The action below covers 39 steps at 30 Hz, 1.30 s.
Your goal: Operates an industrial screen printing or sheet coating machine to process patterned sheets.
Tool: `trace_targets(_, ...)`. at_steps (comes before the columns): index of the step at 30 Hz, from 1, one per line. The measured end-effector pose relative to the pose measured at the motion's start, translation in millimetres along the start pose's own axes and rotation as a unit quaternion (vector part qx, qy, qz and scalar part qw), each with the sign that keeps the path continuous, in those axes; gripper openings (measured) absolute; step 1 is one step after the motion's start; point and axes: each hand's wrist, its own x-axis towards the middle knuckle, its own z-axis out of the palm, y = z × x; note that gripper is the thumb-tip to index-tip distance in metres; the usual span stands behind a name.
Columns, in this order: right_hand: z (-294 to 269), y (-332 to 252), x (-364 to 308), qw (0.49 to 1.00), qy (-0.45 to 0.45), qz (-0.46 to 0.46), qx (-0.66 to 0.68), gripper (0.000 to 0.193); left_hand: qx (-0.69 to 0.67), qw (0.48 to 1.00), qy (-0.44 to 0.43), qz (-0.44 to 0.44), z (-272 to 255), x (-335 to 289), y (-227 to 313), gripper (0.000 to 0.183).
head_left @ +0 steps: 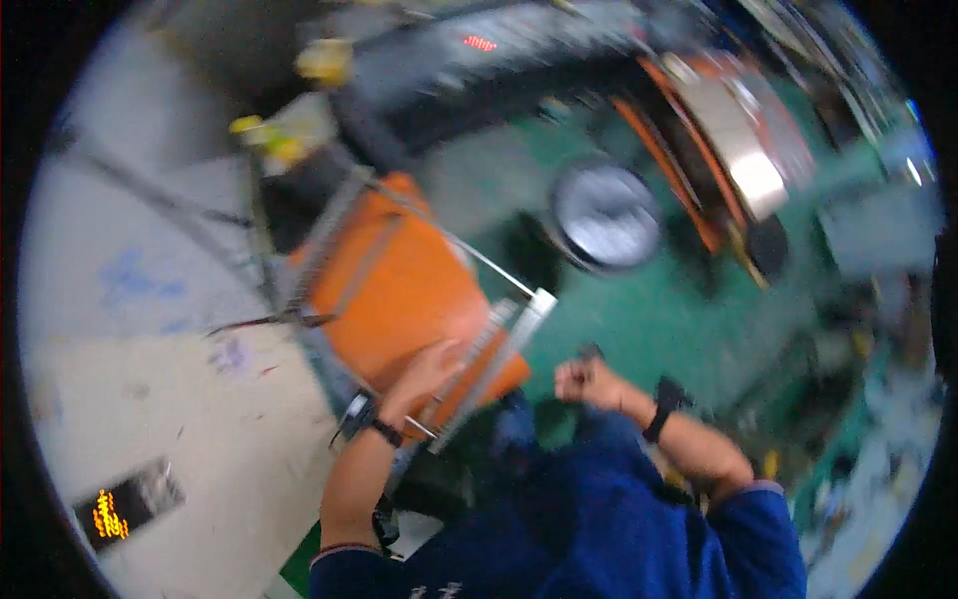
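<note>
My left hand (431,369) lies with its fingers stretched out at the near part of an orange board (399,270), beside a pale metal rail (494,369). The board is framed by metal bars and a thin rod (489,262). To the right, my right hand (587,382) is held in front of my body with its fingers curled closed. Something small and dark shows at its fingertips, too blurred to name. Each wrist wears a dark band. Motion smears the whole picture.
A round bucket-like container (606,217) stands on the green floor (619,309). Beyond it at right is an orange-edged frame with a shiny metal panel (733,145). A pale, marked tabletop (180,369) fills the left. A long dark machine (469,75) runs across the back.
</note>
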Motion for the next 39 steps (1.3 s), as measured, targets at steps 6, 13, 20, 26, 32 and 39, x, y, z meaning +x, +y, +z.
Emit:
trace_targets(6,-103,-47,-203,0.932,0.211,0.208,-0.209,0.045,-0.017,0.999,0.006,-0.039,53,-69,55,0.041)
trace_targets(13,-51,87,-338,0.922,-0.022,0.336,-0.190,0.052,-0.167,0.970,0.044,-0.173,54,-101,41,0.034)
trace_targets(20,-27,118,-372,0.831,-0.154,0.488,0.217,0.043,-0.174,0.952,0.004,-0.251,116,-144,15,0.033)
trace_targets(26,22,221,-431,0.951,-0.033,0.107,0.290,0.064,-0.281,0.920,0.018,-0.273,140,-146,43,0.033)
trace_targets(32,52,224,-457,0.928,-0.040,0.147,0.339,0.071,-0.225,0.940,0.016,-0.254,137,-138,72,0.027)
trace_targets(39,-14,208,-525,0.923,-0.045,0.369,0.099,0.080,-0.226,0.959,-0.018,-0.170,127,-156,25,0.019)
